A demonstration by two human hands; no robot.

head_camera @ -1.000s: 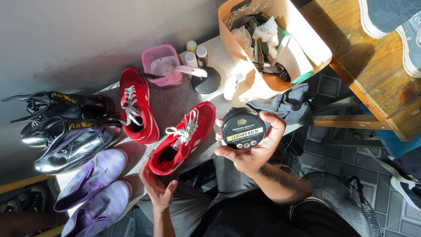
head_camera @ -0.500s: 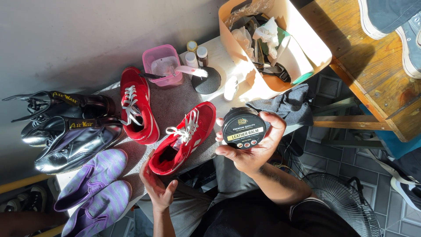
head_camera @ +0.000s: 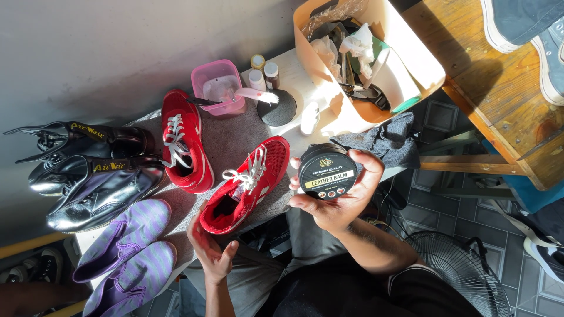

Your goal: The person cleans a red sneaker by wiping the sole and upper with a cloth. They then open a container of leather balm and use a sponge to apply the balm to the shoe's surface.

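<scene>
Basically no change: our right hand (head_camera: 338,199) still grips the black tin (head_camera: 327,171); left hand (head_camera: 210,249), half-open, touches the red shoe (head_camera: 244,185) at 9 o'clock.

Glossy black tin (head_camera: 327,171); shiny leather boots (head_camera: 97,191); rough wooden bench (head_camera: 499,88).
</scene>
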